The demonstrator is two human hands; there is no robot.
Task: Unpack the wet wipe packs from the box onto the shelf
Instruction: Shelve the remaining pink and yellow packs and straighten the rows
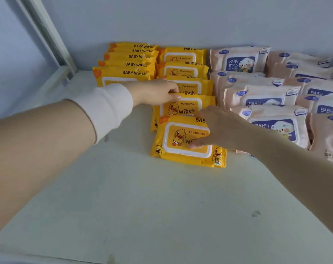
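A white shelf (123, 197) runs back to a pale blue-grey wall (180, 20), with a white post (47, 35) in its far left corner. The front pack (177, 141), yellow with a duck on its white-rimmed lid, lies face up at the near end of a row of overlapping yellow packs. The right hand (220, 128) rests on its right half, fingers fairly straight, one fingertip (195, 145) pressing on the lid. Just behind the front pack and partly under it lies the second pack (184, 108). The left hand (156, 91), in a white sleeve (104, 105), pinches that pack's far edge with curled fingers. Behind and left of the front pack stands another yellow row (123, 71). To its right, pink packs (257, 96) lie in rows, the nearest just beside it.
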